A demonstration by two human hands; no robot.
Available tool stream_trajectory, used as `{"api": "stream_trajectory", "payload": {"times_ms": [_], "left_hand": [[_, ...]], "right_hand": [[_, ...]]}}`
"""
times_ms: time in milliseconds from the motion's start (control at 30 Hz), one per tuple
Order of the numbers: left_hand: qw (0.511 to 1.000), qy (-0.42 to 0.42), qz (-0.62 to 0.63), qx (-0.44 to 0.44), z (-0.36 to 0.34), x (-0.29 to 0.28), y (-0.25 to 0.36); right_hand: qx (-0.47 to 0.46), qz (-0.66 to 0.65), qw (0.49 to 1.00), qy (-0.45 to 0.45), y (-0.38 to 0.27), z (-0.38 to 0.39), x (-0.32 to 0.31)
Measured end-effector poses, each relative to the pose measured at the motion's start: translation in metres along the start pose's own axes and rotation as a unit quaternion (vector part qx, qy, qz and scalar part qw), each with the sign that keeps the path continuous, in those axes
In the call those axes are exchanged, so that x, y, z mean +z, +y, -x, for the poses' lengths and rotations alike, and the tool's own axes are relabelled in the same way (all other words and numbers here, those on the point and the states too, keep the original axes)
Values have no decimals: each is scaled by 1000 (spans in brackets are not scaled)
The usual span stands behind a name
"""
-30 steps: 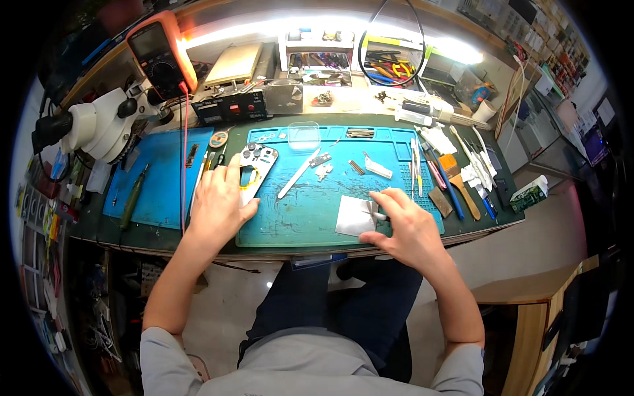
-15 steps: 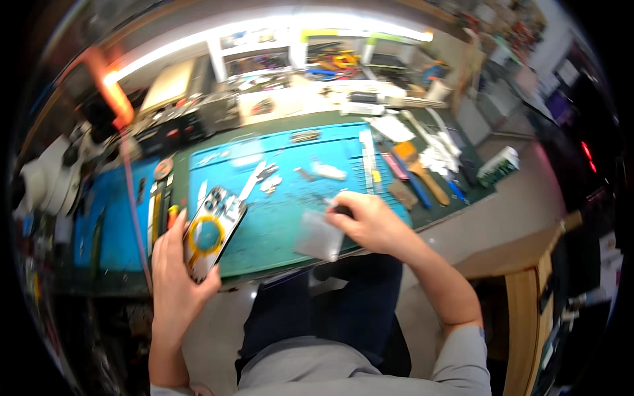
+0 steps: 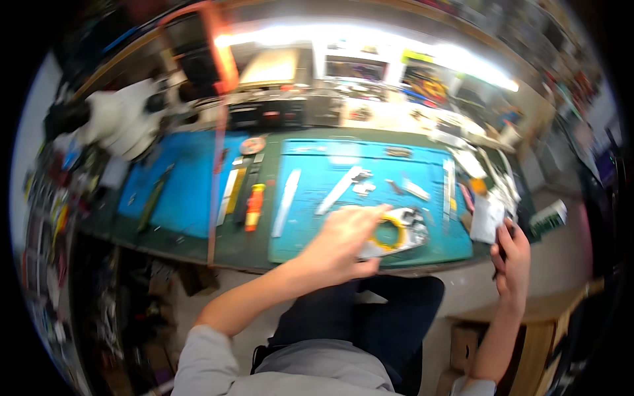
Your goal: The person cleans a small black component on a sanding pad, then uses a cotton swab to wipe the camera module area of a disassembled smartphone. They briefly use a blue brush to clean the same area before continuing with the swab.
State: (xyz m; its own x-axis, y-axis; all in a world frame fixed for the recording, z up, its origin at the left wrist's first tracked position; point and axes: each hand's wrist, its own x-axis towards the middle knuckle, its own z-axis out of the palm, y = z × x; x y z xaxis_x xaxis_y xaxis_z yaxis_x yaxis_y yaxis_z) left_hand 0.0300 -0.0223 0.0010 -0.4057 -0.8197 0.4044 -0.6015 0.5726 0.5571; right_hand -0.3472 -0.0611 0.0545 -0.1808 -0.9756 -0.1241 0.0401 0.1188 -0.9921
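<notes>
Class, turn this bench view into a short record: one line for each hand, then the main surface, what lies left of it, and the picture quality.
Left hand: holds a phone-like part with a yellow ring
Right hand: pinches a dark object, pale square sheet at the fingertips
Surface: blue mat
Left of it: orange-handled tool, white microscope
Picture: blurred
</notes>
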Motion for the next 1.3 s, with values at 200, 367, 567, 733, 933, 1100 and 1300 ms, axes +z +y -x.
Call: {"api": "stream_trajectory", "payload": {"times_ms": [200, 367, 567, 733, 933, 1100, 1300], "left_hand": [[996, 87, -11, 16, 35, -12, 12], [986, 159, 10, -50, 134, 4, 49], [981, 138, 37, -133, 194, 44, 55], [979, 153, 38, -127, 196, 32, 51], [980, 196, -12, -10, 138, 0, 38], [985, 166, -47, -24, 61, -6, 36], [990, 72, -109, -60, 15, -4, 27]], "right_hand": [[-38, 83, 961, -261, -40, 39, 147], [-102, 168, 841, -504, -8, 58, 325], [-143, 248, 833, -474, 2, 88, 440], [-263, 303, 816, -415, -27, 79, 336], [-310, 285, 893, -157, -34, 42, 153], [-161, 114, 973, -118, -5, 44, 53], [-101, -45, 966, -233, 27, 21, 15]]}}
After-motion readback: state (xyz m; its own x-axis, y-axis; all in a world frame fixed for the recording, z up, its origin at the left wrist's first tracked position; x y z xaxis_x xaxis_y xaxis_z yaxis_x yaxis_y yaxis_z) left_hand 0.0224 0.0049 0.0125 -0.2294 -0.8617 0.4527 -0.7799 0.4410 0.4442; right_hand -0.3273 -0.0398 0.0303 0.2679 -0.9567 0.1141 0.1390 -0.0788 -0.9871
